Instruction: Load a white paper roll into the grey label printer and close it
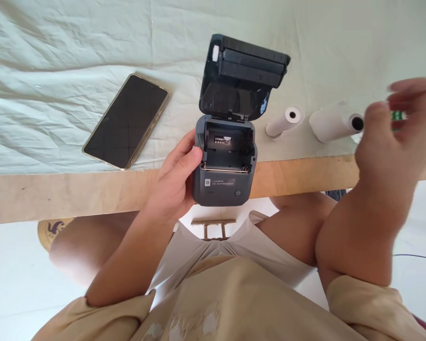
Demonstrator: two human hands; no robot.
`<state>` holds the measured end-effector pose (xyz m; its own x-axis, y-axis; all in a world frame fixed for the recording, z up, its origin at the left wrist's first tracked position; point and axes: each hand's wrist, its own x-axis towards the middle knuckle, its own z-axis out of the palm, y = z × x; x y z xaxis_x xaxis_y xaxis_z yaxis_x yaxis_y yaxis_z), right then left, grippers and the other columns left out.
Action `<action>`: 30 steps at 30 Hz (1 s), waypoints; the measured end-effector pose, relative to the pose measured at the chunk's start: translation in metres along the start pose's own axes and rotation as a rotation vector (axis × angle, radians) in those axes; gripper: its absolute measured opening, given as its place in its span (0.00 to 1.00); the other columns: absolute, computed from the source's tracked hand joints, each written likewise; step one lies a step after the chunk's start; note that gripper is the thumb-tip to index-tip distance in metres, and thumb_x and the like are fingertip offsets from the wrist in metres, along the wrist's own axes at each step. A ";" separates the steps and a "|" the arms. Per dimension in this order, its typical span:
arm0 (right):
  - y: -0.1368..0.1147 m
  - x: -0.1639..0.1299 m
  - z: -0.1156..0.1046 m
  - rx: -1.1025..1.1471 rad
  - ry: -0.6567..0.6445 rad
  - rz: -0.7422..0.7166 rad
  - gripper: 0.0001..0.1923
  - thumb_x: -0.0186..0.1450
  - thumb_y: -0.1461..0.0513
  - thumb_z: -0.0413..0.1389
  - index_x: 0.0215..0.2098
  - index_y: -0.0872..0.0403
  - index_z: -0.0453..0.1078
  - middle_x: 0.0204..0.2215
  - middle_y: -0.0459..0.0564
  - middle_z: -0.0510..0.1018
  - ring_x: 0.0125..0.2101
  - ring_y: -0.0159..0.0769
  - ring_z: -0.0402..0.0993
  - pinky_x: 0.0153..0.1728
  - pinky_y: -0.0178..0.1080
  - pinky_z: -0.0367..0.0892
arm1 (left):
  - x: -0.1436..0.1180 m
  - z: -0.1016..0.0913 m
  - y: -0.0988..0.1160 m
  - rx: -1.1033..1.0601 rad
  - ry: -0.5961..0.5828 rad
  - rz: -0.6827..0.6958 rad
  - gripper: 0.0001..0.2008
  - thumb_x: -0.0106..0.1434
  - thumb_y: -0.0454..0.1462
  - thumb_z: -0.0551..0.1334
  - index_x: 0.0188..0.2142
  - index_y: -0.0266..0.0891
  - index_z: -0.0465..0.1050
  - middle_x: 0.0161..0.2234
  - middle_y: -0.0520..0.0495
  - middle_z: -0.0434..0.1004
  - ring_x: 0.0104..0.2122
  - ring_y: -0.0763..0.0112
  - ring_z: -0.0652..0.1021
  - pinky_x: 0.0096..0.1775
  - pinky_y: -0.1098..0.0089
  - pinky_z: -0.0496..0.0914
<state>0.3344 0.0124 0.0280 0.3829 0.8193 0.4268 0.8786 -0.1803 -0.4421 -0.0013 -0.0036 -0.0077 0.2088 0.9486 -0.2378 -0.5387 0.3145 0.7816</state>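
My left hand [179,173] grips a dark portable label printer [224,187] by its left side, thumb on the upper edge. The printer's lid [236,99] stands raised, and its paper compartment [228,144] shows a small printed sticker and no roll inside. My right hand [394,128] is raised at the far right, its fingers smeared by motion. Between those fingers shows a small green and white thing [398,118]; whether they hold it I cannot make out. Nearest to this hand lies a white paper roll [332,125] with a dark core, and left of it a thinner white roll [284,122].
A smartphone [128,123] lies face up, its screen dark, on the creased pale cloth [67,42] left of the printer. The table's bare wooden edge [74,192] runs across in front of my legs. A thin cable [417,256] crosses the floor at the right.
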 end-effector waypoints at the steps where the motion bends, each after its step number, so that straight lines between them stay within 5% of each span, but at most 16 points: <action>1: 0.005 0.001 0.001 -0.065 -0.091 0.073 0.19 0.69 0.57 0.56 0.57 0.51 0.76 0.55 0.57 0.78 0.60 0.47 0.75 0.68 0.61 0.69 | 0.000 0.000 0.000 -0.018 -0.003 -0.003 0.16 0.73 0.47 0.73 0.53 0.41 0.87 0.48 0.50 0.91 0.42 0.69 0.90 0.42 0.73 0.84; 4: 0.011 0.001 0.010 -0.112 -0.270 0.175 0.25 0.65 0.56 0.64 0.59 0.51 0.77 0.46 0.57 0.75 0.65 0.52 0.70 0.72 0.67 0.64 | 0.000 0.002 0.002 -0.039 -0.012 -0.030 0.17 0.72 0.47 0.74 0.54 0.40 0.87 0.47 0.50 0.91 0.39 0.71 0.90 0.40 0.73 0.84; 8: 0.007 0.000 0.016 -0.092 -0.285 0.232 0.33 0.57 0.63 0.64 0.62 0.51 0.73 0.49 0.56 0.70 0.59 0.50 0.70 0.69 0.70 0.65 | 0.000 0.001 0.002 0.008 -0.013 -0.021 0.18 0.74 0.48 0.73 0.55 0.40 0.85 0.46 0.48 0.91 0.43 0.67 0.90 0.41 0.71 0.84; 11: 0.004 0.003 0.017 0.093 -0.243 0.213 0.44 0.53 0.64 0.61 0.68 0.48 0.62 0.50 0.53 0.69 0.50 0.42 0.73 0.61 0.64 0.72 | -0.001 -0.001 0.001 0.031 -0.006 -0.012 0.18 0.74 0.49 0.72 0.55 0.42 0.85 0.49 0.48 0.90 0.48 0.63 0.90 0.43 0.70 0.84; 14: 0.007 0.007 0.021 0.498 -0.246 0.192 0.55 0.50 0.62 0.56 0.74 0.34 0.47 0.59 0.49 0.69 0.52 0.37 0.75 0.52 0.54 0.79 | -0.002 0.000 0.000 0.022 -0.026 -0.037 0.18 0.73 0.51 0.72 0.55 0.45 0.84 0.52 0.49 0.91 0.55 0.57 0.90 0.45 0.68 0.86; 16: 0.015 0.012 0.025 0.838 -0.273 0.271 0.51 0.48 0.63 0.55 0.70 0.33 0.54 0.64 0.47 0.68 0.58 0.37 0.77 0.53 0.52 0.81 | -0.002 0.000 -0.001 0.010 -0.041 -0.039 0.18 0.73 0.52 0.73 0.54 0.46 0.83 0.52 0.50 0.91 0.57 0.55 0.89 0.44 0.68 0.87; 19: 0.034 0.020 0.031 1.159 -0.265 0.370 0.32 0.51 0.61 0.56 0.56 0.46 0.70 0.65 0.48 0.69 0.64 0.38 0.75 0.58 0.48 0.81 | -0.002 -0.001 -0.002 0.021 -0.045 -0.028 0.19 0.73 0.53 0.72 0.56 0.46 0.82 0.53 0.50 0.91 0.59 0.55 0.89 0.41 0.69 0.86; 24: 0.050 0.030 0.046 1.160 -0.144 0.294 0.30 0.60 0.64 0.54 0.60 0.38 0.72 0.64 0.44 0.69 0.73 0.37 0.68 0.64 0.46 0.78 | -0.004 0.000 0.001 0.047 -0.051 -0.053 0.17 0.75 0.52 0.70 0.56 0.48 0.82 0.56 0.50 0.91 0.61 0.53 0.88 0.39 0.68 0.86; 28: 0.043 0.037 0.055 1.220 -0.196 0.534 0.15 0.67 0.63 0.48 0.47 0.49 0.74 0.58 0.52 0.72 0.69 0.44 0.75 0.56 0.49 0.80 | -0.004 0.001 0.003 0.058 -0.046 -0.070 0.19 0.74 0.54 0.71 0.57 0.48 0.81 0.59 0.49 0.90 0.62 0.48 0.88 0.42 0.61 0.87; 30: 0.044 0.039 0.059 1.232 -0.206 0.582 0.17 0.73 0.56 0.45 0.43 0.53 0.74 0.57 0.56 0.73 0.67 0.47 0.78 0.54 0.48 0.82 | -0.004 0.001 0.003 0.062 -0.045 -0.075 0.20 0.74 0.54 0.71 0.58 0.48 0.81 0.60 0.49 0.89 0.62 0.47 0.88 0.43 0.60 0.87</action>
<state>0.3710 0.0682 -0.0210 0.4613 0.8771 -0.1339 -0.2515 -0.0155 -0.9677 -0.0033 -0.0066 -0.0038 0.2840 0.9194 -0.2720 -0.4687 0.3807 0.7971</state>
